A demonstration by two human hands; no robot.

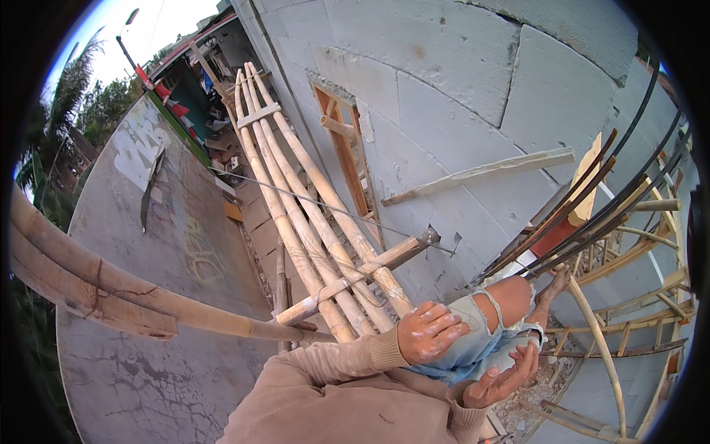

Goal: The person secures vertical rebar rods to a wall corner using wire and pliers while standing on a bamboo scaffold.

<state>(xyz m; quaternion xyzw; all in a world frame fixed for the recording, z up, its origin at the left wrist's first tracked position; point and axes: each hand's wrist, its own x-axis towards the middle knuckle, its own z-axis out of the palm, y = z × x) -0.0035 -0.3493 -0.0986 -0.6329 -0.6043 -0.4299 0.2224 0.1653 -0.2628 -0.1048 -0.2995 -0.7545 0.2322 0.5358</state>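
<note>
My left hand [433, 333] is above my left thigh, its fingers bent in and close together, with whitish smears on them. Its palm is hidden, so I cannot make out whether anything is in it. Lower and to the right, my right hand [504, 376] is turned partly palm up. Its fingers are loosely curled and apart, and nothing shows in them. Both hands are close to my torn blue jeans [462, 314]. Just left of them are bamboo poles [325, 255] laid side by side, with a bamboo crosspiece [336, 288] lashed across.
A grey block wall [444, 66] with a wooden window frame [344, 148] rises ahead. Dark rods [592, 200] and bamboo framing [629, 325] stand at the right. A thick bamboo rail [185, 296] runs at the left before a concrete wall [148, 355]. A thin rod [318, 200] crosses the poles.
</note>
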